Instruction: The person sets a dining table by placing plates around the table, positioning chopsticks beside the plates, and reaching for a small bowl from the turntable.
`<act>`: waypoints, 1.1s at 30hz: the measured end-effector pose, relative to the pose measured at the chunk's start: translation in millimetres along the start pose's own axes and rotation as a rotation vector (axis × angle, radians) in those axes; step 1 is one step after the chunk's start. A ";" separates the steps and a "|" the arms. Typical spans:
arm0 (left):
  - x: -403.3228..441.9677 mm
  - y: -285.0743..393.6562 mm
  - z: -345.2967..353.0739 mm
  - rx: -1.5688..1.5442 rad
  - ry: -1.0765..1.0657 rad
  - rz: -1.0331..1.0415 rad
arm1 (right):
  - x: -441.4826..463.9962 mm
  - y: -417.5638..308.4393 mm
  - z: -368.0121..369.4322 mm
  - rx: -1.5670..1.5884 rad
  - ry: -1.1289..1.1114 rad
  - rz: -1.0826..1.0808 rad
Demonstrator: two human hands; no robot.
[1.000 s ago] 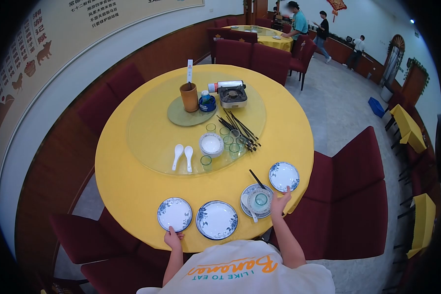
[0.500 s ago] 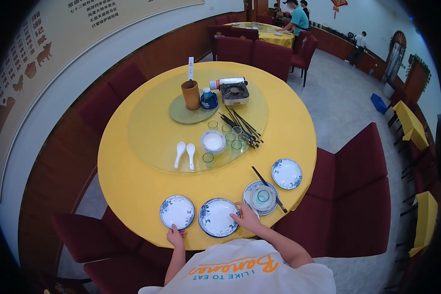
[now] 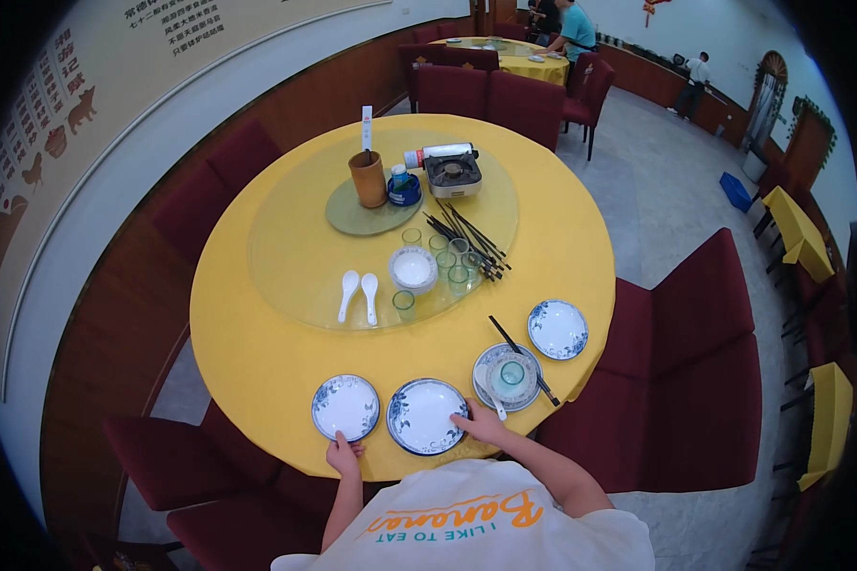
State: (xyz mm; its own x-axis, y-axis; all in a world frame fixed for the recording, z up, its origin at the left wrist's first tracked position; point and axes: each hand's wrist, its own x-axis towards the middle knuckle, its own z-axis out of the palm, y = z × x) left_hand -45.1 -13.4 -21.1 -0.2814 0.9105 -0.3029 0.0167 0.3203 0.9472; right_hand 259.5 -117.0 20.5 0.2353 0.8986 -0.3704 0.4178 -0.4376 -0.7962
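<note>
Moved right hand (image 3: 486, 424) across to middle plate (image 3: 425, 417), with left hand (image 3: 345, 457) at left plate (image 3: 345, 406); can't tell pinching from resting, so nudge gently, keeping rims level.

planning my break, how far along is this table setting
Looks done: bowl, glass, spoon and chopsticks on one plate. In hand: left hand touches left plate, right hand middle plate. Likely remaining: those two and far-right plate lack bowls; bowl stack, two spoons, loose glasses on turntable.

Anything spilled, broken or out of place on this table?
The loose black chopsticks on the glass turntable look untidy: they lie crisscrossed in a heap beside the green-tinted glasses. No spill or breakage shows, though fine chips could be missed.
</note>
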 end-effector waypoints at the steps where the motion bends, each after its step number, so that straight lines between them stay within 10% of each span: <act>1: -0.2 0.5 0.2 -0.006 -0.001 -0.003 | 0.3 0.4 -0.1 0.016 -0.003 -0.001; 33: -0.3 -0.9 -0.8 0.010 -0.011 -0.006 | -1.1 -1.2 -2.5 0.083 -0.060 0.061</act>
State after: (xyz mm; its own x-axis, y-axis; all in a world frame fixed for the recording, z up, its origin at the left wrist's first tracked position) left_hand -45.8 -14.2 -21.8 -0.2707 0.9115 -0.3097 0.0250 0.3283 0.9442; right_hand 260.9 -117.6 23.0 0.2046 0.8717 -0.4452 0.3299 -0.4896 -0.8071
